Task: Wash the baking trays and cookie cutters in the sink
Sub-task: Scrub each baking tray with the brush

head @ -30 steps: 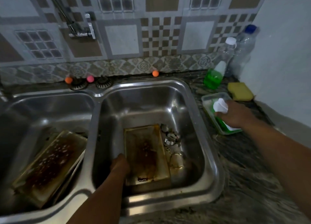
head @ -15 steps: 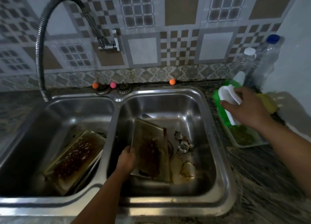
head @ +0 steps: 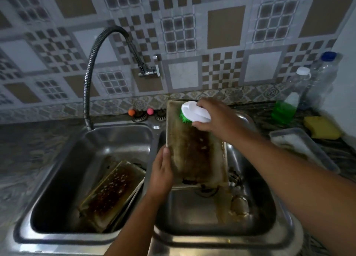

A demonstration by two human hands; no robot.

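Double steel sink (head: 154, 234) fills the lower frame.

Right basin (head: 260, 213): one baking tray (head: 194, 150), brown-stained, held tilted up on its long axis, top edge near the backsplash at centre frame, lower edge down in the basin. Below and right of it, cookie cutters (head: 238, 203) lie on the basin floor, shapes blurred. The tray hides most of the basin's rear wall.

Left basin (head: 57, 178): second baking tray (head: 111, 192), heavily burnt, leaning at an angle at lower left; more metal seems to lie under it, cannot tell what.

Left hand (head: 161, 171): fingers wrapped round the tray's left edge, thumb on the front face.
Right hand (head: 213, 117): fingers curled over a white-backed scrub brush (head: 194, 113), green bristles touching the tray's top corner.

Around: flexible hose tap (head: 90, 73) arches at upper left, outlet over the left basin's rear. Right counter: plastic container (head: 300, 150), yellow sponge (head: 321, 126), bottle of green liquid (head: 289, 101), clear blue-capped bottle (head: 323, 78) behind it.
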